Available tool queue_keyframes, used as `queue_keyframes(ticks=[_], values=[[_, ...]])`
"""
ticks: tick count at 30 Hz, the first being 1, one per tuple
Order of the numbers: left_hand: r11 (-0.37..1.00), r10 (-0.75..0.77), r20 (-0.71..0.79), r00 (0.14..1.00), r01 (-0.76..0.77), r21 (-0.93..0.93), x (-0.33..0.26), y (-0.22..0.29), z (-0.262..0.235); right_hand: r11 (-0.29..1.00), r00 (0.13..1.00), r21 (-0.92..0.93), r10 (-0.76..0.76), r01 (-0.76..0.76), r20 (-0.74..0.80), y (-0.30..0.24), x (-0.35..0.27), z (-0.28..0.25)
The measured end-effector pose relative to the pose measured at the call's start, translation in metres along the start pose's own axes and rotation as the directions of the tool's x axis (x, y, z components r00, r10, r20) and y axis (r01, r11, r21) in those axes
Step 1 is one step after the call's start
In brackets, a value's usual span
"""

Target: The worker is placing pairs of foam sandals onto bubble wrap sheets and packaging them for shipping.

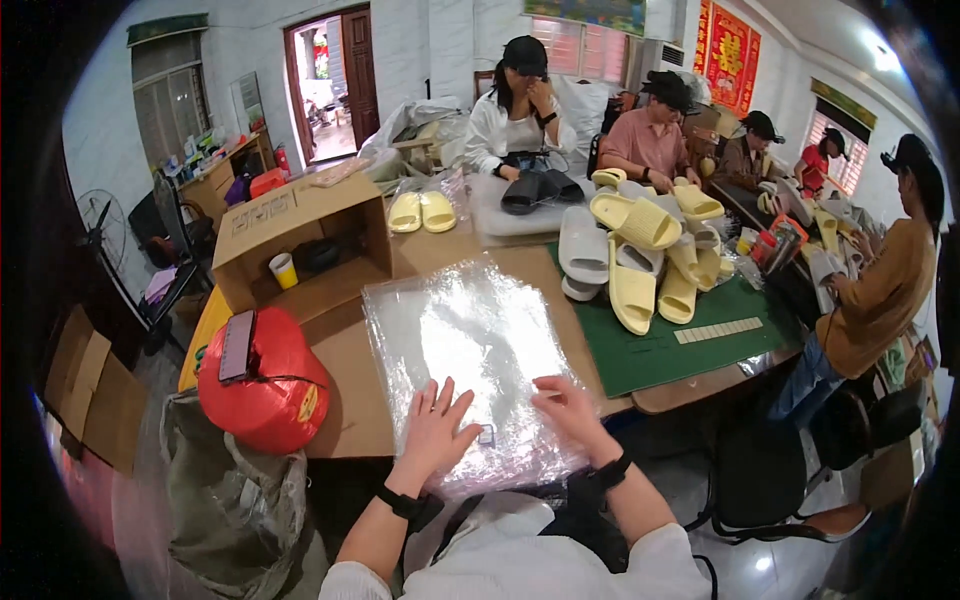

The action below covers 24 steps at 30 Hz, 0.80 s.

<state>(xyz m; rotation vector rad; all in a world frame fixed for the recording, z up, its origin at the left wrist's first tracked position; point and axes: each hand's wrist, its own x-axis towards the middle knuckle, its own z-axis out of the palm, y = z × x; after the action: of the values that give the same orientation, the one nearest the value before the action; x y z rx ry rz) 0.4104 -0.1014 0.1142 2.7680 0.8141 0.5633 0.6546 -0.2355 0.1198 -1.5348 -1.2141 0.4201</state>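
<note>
White walls (405,45) and an open doorway (325,100) are seen in the head view, behind a cardboard-covered counter (345,400). On it, clear film (475,325) is laid in a stack before the person, and its near end seems to reach past the counter's edge. The left hand (433,428) is laid flat on the film, fingers spread; the right hand (572,408) is loosely bent at the right side, and whether film is pinched there cannot be told. Because the film looks thin and slippery, several layers could be lifted together, or the stack could be dragged off the edge by a hard pull. At the left, a red bundle (265,390) is placed near an open box (300,212). Slippers (632,222) are heaped on a green mat (640,370), with other people (520,130) gathered beyond.
</note>
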Motion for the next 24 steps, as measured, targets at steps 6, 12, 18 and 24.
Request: queue_keyframes(ticks=[6, 12, 18, 24], values=[[1.000, 0.006, -0.025, 1.000, -0.007, -0.016, -0.001, -0.007, 0.005, 0.976, 0.857, -0.212, -0.065, -0.052, -0.511, 0.044, 0.092, -0.096], [1.000, -0.023, -0.014, 1.000, 0.023, 0.004, -0.008, -0.007, 0.000, 0.619, 0.910, -0.777, -0.245, -0.120, -0.335, 0.078, 0.169, -0.165], [1.000, -0.014, 0.008, 1.000, 0.014, 0.024, -0.005, -0.004, 0.004, 0.502, 0.959, -0.842, -0.076, -0.200, -0.273, 0.097, 0.174, -0.184], [1.000, -0.008, -0.010, 1.000, 0.008, 0.026, -0.006, -0.003, 0.000, 0.490, 0.982, -0.852, 0.046, -0.184, -0.185, 0.073, 0.171, -0.178]])
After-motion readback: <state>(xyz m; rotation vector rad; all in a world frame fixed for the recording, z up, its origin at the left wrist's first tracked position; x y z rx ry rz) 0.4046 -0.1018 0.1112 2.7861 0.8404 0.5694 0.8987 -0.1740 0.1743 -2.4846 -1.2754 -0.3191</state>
